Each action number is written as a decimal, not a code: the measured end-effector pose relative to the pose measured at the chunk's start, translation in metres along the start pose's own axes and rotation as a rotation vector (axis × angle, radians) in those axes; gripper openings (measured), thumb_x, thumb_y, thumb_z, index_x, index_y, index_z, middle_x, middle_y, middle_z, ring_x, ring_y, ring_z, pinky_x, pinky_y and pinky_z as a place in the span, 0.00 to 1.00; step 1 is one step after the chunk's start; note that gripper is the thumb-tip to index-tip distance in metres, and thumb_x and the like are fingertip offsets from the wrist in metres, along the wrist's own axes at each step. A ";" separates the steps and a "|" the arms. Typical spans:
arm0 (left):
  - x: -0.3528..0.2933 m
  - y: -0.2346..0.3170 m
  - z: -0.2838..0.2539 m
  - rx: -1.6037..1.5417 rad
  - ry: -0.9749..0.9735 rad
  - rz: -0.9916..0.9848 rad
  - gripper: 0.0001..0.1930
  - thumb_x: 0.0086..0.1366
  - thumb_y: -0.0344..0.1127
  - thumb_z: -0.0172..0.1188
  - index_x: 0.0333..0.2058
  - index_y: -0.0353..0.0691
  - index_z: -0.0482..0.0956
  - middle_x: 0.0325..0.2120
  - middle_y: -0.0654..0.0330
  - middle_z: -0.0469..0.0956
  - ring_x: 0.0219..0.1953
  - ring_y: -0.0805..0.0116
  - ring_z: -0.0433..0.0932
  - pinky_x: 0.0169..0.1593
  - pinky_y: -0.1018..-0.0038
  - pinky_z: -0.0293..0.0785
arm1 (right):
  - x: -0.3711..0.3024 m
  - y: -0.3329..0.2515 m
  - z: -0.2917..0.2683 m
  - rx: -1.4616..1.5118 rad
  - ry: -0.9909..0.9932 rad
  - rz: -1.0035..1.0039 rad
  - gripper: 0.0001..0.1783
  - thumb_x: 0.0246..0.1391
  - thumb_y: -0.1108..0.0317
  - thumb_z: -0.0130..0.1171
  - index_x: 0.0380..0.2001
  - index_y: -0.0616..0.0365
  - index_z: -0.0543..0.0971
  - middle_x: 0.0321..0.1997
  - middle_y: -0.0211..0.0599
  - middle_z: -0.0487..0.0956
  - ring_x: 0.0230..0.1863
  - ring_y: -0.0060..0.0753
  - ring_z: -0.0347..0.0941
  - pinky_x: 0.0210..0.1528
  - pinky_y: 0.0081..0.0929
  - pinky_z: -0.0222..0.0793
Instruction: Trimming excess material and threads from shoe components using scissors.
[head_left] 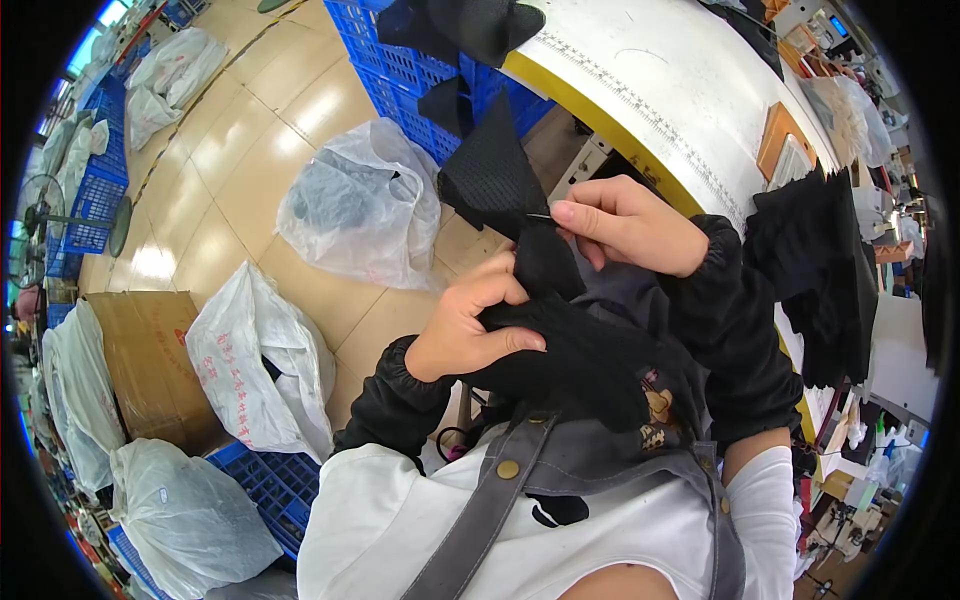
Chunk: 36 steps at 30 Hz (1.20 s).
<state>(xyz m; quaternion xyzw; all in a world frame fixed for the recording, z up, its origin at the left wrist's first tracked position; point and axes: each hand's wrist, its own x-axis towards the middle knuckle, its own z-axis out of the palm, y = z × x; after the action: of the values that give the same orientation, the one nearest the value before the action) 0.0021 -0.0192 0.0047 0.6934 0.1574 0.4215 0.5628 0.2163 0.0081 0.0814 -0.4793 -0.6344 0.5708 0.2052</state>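
My left hand [468, 328] is closed on black fabric [575, 350], its thumb lying on top of the cloth across my lap. Just above it, my right hand [630, 228] pinches a small thin metal tool [540, 216] between thumb and forefinger. Most of that tool is hidden in the fingers, so its kind does not show. The tool's tip touches a strip of black fabric pieces [492, 180] that look joined and run upward from my left hand toward the crates.
A white table [640, 75] with a yellow edge curves along the right, with stacked black fabric [815, 270] on it. Blue crates [400, 95] stand beyond my hands. On the left are filled plastic bags [365, 200], a cardboard box [150, 365] and another blue crate [265, 490].
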 end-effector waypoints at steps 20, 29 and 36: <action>-0.001 -0.001 0.000 -0.074 -0.058 0.053 0.17 0.46 0.35 0.71 0.24 0.35 0.69 0.31 0.58 0.69 0.34 0.62 0.69 0.40 0.73 0.64 | 0.013 0.001 0.013 0.209 -0.127 -0.076 0.18 0.59 0.56 0.48 0.23 0.57 0.72 0.15 0.20 0.64 0.16 0.09 0.54 0.19 0.12 0.47; 0.008 0.001 0.006 0.065 -0.232 -0.098 0.18 0.47 0.37 0.70 0.25 0.34 0.69 0.26 0.59 0.65 0.29 0.64 0.66 0.34 0.74 0.63 | 0.072 -0.032 -0.012 -0.164 0.323 -0.289 0.27 0.56 0.46 0.48 0.44 0.61 0.73 0.15 0.22 0.62 0.16 0.11 0.54 0.18 0.13 0.48; 0.001 0.000 -0.003 0.066 -0.277 -0.151 0.17 0.48 0.35 0.69 0.25 0.34 0.67 0.26 0.59 0.63 0.30 0.65 0.64 0.36 0.74 0.62 | 0.080 -0.007 -0.022 -0.080 -0.043 -0.224 0.17 0.57 0.50 0.49 0.32 0.54 0.69 0.17 0.25 0.68 0.17 0.12 0.58 0.20 0.14 0.52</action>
<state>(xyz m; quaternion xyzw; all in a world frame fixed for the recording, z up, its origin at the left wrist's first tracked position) 0.0006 -0.0163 0.0048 0.7491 0.1437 0.2730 0.5862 0.1948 0.0881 0.0709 -0.4007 -0.7106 0.5286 0.2347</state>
